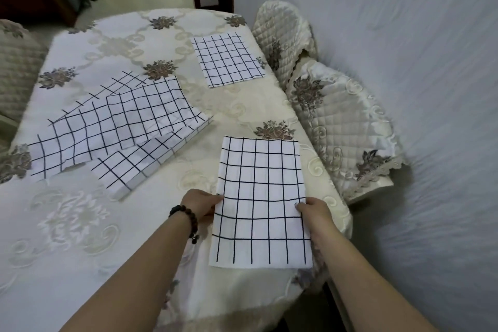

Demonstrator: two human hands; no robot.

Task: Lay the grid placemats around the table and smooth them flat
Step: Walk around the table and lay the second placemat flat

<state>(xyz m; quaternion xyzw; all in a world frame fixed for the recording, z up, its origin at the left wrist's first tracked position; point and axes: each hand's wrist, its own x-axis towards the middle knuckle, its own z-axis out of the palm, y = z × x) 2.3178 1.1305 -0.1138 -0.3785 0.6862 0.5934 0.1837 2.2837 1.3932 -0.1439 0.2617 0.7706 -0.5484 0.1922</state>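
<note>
- The left hand (200,203), with a beaded bracelet (186,219) on its wrist, pinches the left edge of a grid placemat (260,202) in the lower centre of the frame. Its fingers are curled in at the cloth's edge.
- The right hand (314,210) grips the opposite edge, thumb on top and the other fingers tucked underneath, out of sight.
- Between them the grid placemat runs lengthwise away from the person, close to the right edge of the cloth-covered counter (80,224). Its far end seems to rest on the cloth and its near end looks slightly lifted, though I cannot tell for sure.
- Further off, at the left centre of the frame, a loose pile (118,127) of more grid mats lies overlapped and askew, with at least one folded.
- Beyond that, in the upper centre, a laid placemat (229,59) sits flat and square near the counter's right edge.
- At the right of the frame a quilted chair (336,127) is pushed against that edge.
- As I judge it, the job is in its early part: one place is set and a second is being positioned but not yet smoothed. The pile has yet to be dealt out, and the left and far sides show no placed mats.
</note>
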